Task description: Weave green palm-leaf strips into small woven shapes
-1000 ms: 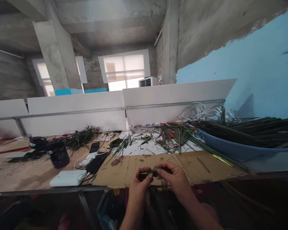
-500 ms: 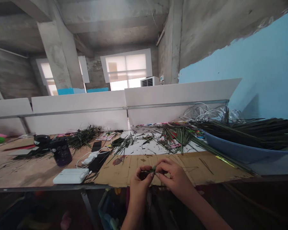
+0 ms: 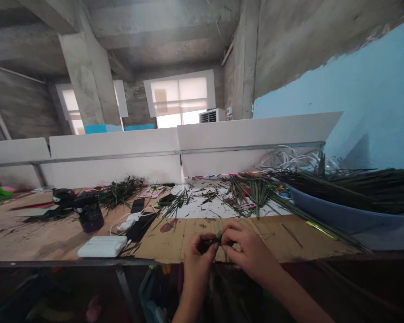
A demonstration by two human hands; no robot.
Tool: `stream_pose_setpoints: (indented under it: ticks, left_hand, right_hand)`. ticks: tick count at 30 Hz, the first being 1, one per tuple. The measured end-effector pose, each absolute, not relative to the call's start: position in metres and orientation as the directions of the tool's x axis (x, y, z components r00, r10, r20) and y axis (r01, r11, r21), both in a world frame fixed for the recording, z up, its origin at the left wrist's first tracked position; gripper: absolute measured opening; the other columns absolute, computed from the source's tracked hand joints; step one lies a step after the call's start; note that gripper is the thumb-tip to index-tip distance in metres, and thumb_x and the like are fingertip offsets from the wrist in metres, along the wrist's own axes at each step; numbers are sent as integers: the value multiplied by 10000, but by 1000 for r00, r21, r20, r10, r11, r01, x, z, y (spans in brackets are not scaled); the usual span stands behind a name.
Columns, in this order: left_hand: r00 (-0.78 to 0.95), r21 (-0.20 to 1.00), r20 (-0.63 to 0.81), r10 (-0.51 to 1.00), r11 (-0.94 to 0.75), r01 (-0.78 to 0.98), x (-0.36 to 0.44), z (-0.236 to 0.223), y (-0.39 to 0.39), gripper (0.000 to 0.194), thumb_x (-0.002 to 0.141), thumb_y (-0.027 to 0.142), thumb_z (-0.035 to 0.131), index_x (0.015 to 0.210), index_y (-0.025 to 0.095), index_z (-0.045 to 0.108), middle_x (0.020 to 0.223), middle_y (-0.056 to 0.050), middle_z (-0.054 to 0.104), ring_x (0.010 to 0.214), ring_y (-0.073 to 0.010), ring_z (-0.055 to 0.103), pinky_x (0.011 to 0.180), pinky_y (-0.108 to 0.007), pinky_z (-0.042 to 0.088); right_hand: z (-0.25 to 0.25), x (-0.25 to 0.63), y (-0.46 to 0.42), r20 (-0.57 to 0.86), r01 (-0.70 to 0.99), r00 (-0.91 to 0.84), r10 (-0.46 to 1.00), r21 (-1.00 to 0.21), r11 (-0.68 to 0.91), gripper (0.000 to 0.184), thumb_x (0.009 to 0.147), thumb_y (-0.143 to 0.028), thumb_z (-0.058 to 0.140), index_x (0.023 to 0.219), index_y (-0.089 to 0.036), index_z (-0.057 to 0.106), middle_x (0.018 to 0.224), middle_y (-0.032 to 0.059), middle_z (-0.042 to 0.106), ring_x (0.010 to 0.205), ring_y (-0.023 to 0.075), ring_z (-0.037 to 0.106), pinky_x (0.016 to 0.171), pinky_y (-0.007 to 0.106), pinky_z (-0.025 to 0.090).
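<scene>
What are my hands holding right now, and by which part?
A small green piece of leaf-like material, pinched between the fingertips of your left hand and right hand; which part is gripped cannot be told.

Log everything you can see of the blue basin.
The blue basin looks like smooth plastic, wide, with a curved wall and thin rim. It sits upright to the right of the cardboard, cut off by the picture's edge. Long dark green leaf strips heap above its rim, some jutting past it. Its base is unclear. Neither the left hand nor right hand touches it.
</scene>
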State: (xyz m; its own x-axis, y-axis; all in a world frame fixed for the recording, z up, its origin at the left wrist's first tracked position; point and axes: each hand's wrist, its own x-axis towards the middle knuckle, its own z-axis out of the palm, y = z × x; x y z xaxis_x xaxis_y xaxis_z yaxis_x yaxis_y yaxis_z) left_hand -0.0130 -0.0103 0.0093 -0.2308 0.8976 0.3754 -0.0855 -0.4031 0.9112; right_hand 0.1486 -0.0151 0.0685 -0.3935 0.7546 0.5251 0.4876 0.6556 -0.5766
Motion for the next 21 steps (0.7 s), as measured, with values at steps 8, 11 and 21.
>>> stream_pose_setpoints:
  ticks: [8,11,21]
  left_hand:
    - [-195,898,426,883,-439,-27,-14,5,-9,190,680,178,734,870,185,744,857,-52,734,827,-220,686,756,-309,532]
    - [-202,898,430,880,-441,-8,-11,10,-12,176,684,168,713,857,186,740,846,-46,724,814,-214,681,745,-303,529]
    - [-198,899,425,883,-437,-22,-11,13,-15,162,659,159,700,816,182,733,814,-43,713,787,-214,678,726,-299,527]
  right_hand:
    - [68,149,-14,513,495,-401,759,-576,651,163,727,-39,517,708,-196,555,873,20,585,783,179,574,685,283,372]
    - [68,149,-13,507,482,-408,759,-587,651,155,733,-49,512,709,-195,557,859,19,577,778,179,571,693,285,378]
    - [63,144,-15,502,571,-385,775,-530,627,132,802,-88,536,729,-199,544,872,21,557,778,184,566,698,290,385]
